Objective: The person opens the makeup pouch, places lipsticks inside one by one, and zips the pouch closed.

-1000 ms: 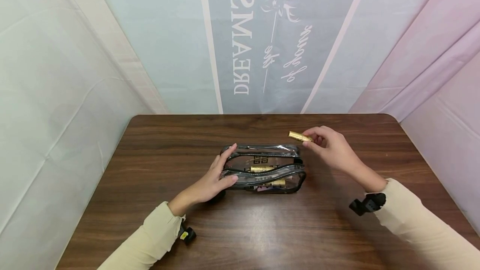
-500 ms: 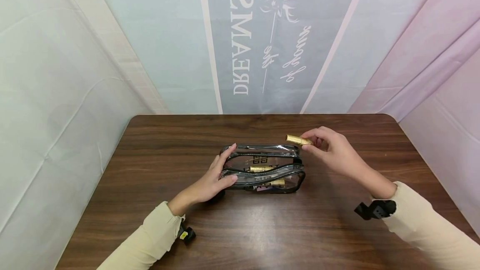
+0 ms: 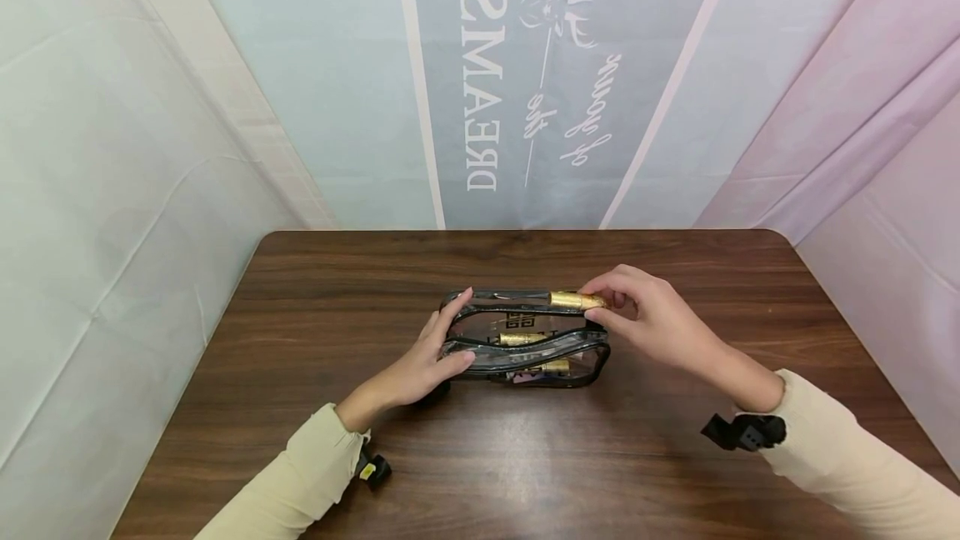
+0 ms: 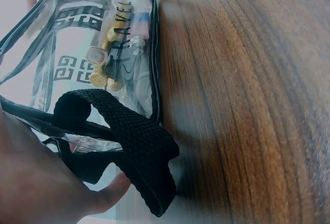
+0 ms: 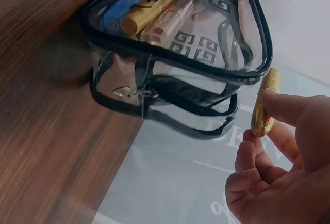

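Note:
A clear cosmetic pouch (image 3: pixel 540 382) with black piping lies on the table with its top unzipped. My left hand (image 3: pixel 420 365) rests over its left end, fingers extended along the far edge and thumb at the near one. My right hand (image 3: pixel 652 315) pinches a slim gold lipstick-like tube (image 3: pixel 564 299) between thumb and fingers. The tube overlaps the pouch's far right rim in the head view; in the right wrist view it is beside the piped edge. Through the plastic show gold tubes (image 4: pixel 118 28) and a pink-and-blue item (image 5: pixel 124 2).
The brown wood-grain table (image 3: pixel 510 473) extends around the pouch. A black strap (image 4: pixel 124 121) hangs from the pouch's left end, close to my left hand. A zipper pull (image 5: pixel 124 92) hangs at the right end. A printed cloth backdrop (image 3: pixel 555 107) rises behind the table.
My right hand has moved left and toward me with the gold tube, from beyond the pouch's right corner to its far right rim. The left hand and pouch stay in place.

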The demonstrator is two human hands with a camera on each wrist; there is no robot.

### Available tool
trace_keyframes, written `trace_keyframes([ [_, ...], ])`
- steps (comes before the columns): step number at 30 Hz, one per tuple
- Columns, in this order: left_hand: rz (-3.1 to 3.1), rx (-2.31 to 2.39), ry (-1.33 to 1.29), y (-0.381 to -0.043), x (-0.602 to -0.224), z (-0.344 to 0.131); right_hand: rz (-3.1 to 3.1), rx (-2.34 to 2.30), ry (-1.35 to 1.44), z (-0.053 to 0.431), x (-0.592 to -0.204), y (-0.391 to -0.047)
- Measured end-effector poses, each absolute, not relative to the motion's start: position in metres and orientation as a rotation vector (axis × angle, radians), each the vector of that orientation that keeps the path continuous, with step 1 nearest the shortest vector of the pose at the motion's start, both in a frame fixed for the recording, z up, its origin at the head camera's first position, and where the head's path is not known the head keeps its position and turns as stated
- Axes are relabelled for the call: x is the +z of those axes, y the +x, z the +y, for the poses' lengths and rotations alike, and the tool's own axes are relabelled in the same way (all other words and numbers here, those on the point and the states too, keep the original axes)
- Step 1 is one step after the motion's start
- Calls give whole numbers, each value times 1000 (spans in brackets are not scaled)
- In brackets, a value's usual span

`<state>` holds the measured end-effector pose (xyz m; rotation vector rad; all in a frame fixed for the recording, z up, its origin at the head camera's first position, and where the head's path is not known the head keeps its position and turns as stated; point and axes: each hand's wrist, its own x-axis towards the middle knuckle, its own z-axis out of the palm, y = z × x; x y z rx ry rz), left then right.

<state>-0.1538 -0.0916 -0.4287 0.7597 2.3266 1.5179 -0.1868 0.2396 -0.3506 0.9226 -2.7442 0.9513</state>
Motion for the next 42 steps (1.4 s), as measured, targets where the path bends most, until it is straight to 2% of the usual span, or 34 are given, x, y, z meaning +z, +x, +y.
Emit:
trace_keyframes([
  [26, 2323, 1513, 747, -154, -430, -92, -2739, 811, 1073, 201, -360, -183],
  [42, 2321, 1517, 745, -154, -436, -92, -2725, 731, 1063, 199, -365, -181],
])
